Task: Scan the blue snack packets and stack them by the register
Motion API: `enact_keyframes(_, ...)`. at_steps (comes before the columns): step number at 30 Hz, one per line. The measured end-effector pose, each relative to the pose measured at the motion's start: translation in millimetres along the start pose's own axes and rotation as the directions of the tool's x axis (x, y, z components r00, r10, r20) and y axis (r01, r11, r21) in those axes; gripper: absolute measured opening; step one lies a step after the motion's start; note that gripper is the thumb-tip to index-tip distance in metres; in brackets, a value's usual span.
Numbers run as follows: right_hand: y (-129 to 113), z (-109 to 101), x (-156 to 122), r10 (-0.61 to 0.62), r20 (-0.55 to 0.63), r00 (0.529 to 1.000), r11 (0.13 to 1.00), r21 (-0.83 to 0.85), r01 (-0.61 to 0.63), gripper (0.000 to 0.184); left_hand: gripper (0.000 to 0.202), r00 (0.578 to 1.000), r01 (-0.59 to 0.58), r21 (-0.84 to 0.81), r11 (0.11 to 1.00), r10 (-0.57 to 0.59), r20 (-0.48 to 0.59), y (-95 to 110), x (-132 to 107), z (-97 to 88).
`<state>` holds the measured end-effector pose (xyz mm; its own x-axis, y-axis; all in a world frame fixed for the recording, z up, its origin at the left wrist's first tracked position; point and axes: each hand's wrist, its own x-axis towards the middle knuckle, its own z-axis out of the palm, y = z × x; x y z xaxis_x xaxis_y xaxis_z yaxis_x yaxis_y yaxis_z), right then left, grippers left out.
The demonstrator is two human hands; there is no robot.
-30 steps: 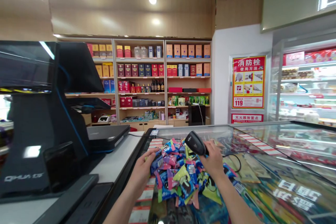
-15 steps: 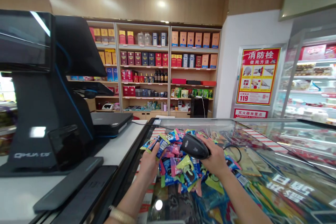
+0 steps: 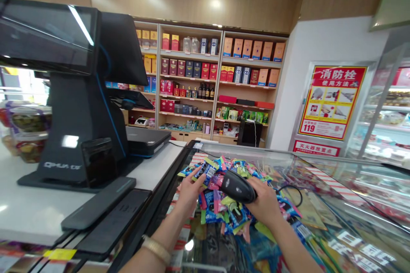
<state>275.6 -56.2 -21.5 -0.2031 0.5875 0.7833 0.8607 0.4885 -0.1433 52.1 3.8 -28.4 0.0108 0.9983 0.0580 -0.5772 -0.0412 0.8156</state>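
Observation:
A heap of small, brightly wrapped snack packets (image 3: 230, 213) lies on the glass lid of a freezer chest (image 3: 323, 204). My left hand (image 3: 188, 190) pinches a blue packet (image 3: 205, 170) at the heap's left edge and holds it up. My right hand (image 3: 265, 204) grips a black handheld barcode scanner (image 3: 237, 187), whose head points left towards that packet. The scanner's black cable (image 3: 293, 190) loops away to the right over the glass.
A black checkout terminal (image 3: 80, 94) with two screens stands on the white counter (image 3: 28, 209) at left, with a flat black keyboard (image 3: 99, 202) before it. Shelves of boxed goods (image 3: 208, 81) line the back wall. A red and yellow poster (image 3: 331, 100) hangs at right, beside a chilled display case (image 3: 390, 128).
My left hand went from resting on the heap to lifting a blue packet. My right hand lowered the scanner and turned it towards that packet. The view has shifted to the left.

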Motion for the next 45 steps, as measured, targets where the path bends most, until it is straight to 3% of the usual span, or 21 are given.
enact_keyframes(11,0.8,1.0,-1.7,-0.019,-0.025,1.000,0.999,-0.028,0.018,0.014,0.055,0.988,-0.143,0.203,0.969,0.153,-0.037,-2.0,1.2,-2.0)
enact_keyframes(20,2.6,1.8,-2.7,-0.006,-0.027,1.000,1.000,-0.010,0.006,0.013,0.056,0.993,-0.108,0.212,0.971,0.117,-0.030,-7.9,4.0,-5.3)
enact_keyframes(24,5.9,1.1,-3.7,0.001,-0.064,0.998,1.000,-0.022,-0.002,0.014,0.040,0.983,-0.109,0.036,0.993,0.113,-0.144,4.5,9.4,-6.3)
enact_keyframes(26,8.6,0.7,-4.4,0.001,-0.084,0.996,1.000,-0.026,-0.003,0.013,0.023,0.956,-0.148,-0.111,0.983,0.114,-0.270,17.8,14.5,-11.5)
enact_keyframes(29,13.7,0.4,-5.8,-0.006,-0.115,0.993,1.000,-0.025,0.003,0.014,0.003,0.873,-0.215,-0.246,0.945,0.073,-0.482,37.7,24.3,-27.1)
enact_keyframes(34,22.9,-0.2,-7.8,-0.036,-0.157,0.987,0.998,-0.064,0.026,0.014,0.020,0.746,-0.298,-0.284,0.911,0.037,-0.665,54.0,39.2,-55.0)
enact_keyframes(36,26.0,-0.4,-8.1,-0.047,-0.193,0.980,0.996,-0.086,0.031,0.013,0.021,0.720,-0.314,-0.289,0.904,0.029,-0.693,57.4,42.9,-62.3)
enact_keyframes(41,31.0,-0.4,-8.8,-0.048,-0.246,0.968,0.994,-0.111,0.021,0.015,0.014,0.746,-0.295,-0.303,0.906,0.021,-0.666,68.0,46.5,-77.2)
enact_keyframes(45,32.9,0.1,-10.2,-0.056,-0.232,0.971,0.994,-0.107,0.031,0.016,0.022,0.786,-0.220,-0.285,0.933,-0.003,-0.618,69.6,46.3,-82.2)
